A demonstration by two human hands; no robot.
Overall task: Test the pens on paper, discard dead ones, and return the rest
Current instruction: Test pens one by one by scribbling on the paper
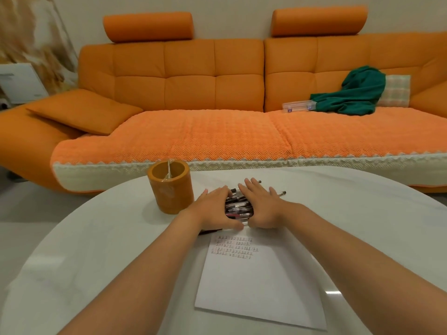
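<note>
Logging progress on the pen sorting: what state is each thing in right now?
Pens, lying in a pile, pressed together from two sides.
Left hand, open, pressing the pile's side.
Right hand, open, pressing the other side.
Pen holder, upright, no pens showing.
Paper, flat, test marks at top.

Orange cup [170, 187], white paper [256, 284], orange sofa [193, 76], green cloth [355, 93].

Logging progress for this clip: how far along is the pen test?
Done, apparently: testing, since the paper carries several rows of marks. In hand: left hand and right hand press the pile of pens together from both sides on the table. Left: returning them, as the orange holder shows no pens. A stray pen lies by the left wrist; discard or not, cannot tell.
</note>
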